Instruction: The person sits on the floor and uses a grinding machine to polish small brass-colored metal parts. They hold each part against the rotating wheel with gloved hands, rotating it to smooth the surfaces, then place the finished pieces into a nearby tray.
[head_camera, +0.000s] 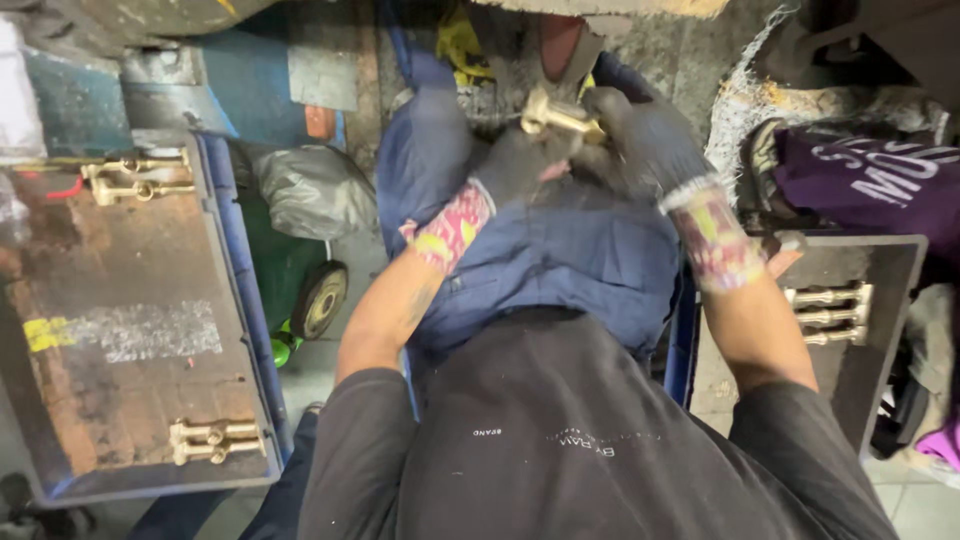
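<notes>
Dark gloves (640, 135), patterned cuffs, blk tee

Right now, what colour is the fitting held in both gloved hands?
Brass-yellow fitting, clearest in the head view.

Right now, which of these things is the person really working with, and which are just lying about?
In hand:
- brass fitting, held up by both hands
- left hand, dark glove
- right hand, dark glove

Lying about:
- brass parts in the blue tray at the left
- brass parts in the dark tray at the right
- grey bag
- small wheel
</notes>
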